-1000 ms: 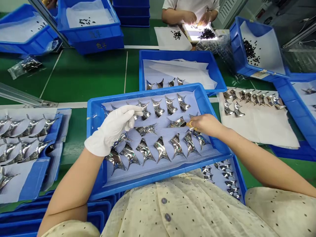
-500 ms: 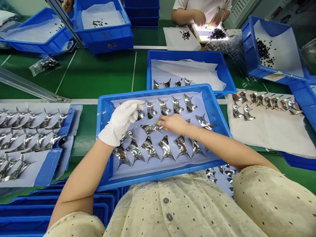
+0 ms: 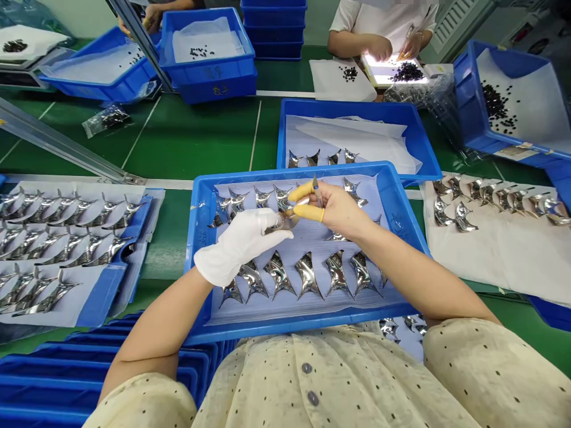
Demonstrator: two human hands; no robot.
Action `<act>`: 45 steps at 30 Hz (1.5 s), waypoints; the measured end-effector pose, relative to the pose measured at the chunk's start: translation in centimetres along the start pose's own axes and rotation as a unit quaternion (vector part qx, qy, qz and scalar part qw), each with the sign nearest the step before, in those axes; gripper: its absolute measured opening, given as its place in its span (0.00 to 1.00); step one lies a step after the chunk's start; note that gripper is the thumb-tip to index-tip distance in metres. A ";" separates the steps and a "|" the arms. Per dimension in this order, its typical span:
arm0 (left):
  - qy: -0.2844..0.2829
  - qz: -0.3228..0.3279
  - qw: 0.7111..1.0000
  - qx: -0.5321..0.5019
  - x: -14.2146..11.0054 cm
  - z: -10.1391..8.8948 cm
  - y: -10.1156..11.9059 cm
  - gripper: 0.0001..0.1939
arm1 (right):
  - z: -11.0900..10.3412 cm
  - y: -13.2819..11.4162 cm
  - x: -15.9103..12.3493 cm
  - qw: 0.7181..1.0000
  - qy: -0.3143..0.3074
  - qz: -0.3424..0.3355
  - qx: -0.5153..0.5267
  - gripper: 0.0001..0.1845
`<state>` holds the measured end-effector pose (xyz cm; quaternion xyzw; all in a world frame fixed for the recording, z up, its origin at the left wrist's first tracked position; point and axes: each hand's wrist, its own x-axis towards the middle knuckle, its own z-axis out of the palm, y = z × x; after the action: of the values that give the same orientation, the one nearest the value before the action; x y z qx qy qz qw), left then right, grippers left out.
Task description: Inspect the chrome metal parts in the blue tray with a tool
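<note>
My left hand (image 3: pixel 247 239), in a white glove, is closed around a shiny curved metal piece (image 3: pixel 288 220) above the blue tray (image 3: pixel 285 333). My right hand (image 3: pixel 341 211), with yellow finger cots on thumb and forefinger, meets that piece from the right. A slim grey-tipped tool (image 3: pixel 316 189) pokes up between its fingers; most of it is hidden, so its kind is unclear. Below the hands, pointed mirror-like metal pieces (image 3: pixel 307 276) lie in a row on the tray's pale lining. More such pieces sit along the tray's far side, partly covered by my hands.
A second blue tray (image 3: pixel 357 107) with paper and metal pieces adjoins the far rim. Metal pieces lie on the left sheets (image 3: pixel 98 285) and the right sheet (image 3: pixel 499 255). Across the bench, a co-worker's hands (image 3: pixel 379 47) handle small black parts over a light panel (image 3: pixel 379 71).
My left hand has taken hold of a metal piece. My right hand has risen from the tray and turned to meet it. The whole view has shifted a little.
</note>
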<state>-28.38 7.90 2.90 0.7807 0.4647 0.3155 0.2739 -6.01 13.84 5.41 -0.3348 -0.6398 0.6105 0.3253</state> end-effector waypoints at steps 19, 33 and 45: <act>0.204 -0.033 0.977 0.061 -0.6 0.9 1.6 0.19 | 2.7 0.9 1.0 0.991 0.075 -0.030 0.108 0.21; 0.165 -0.038 0.957 -0.236 -0.8 0.3 1.5 0.23 | 3.6 2.0 -0.1 0.984 0.043 -0.171 0.004 0.17; 0.110 0.012 0.940 -0.323 -0.7 0.4 0.7 0.19 | 1.9 0.1 -0.6 0.957 0.010 -0.239 -0.163 0.22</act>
<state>-27.96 6.90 3.00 0.6156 0.3560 0.5362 0.4548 -7.21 12.31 5.25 -0.2272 -0.7888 0.3987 0.4089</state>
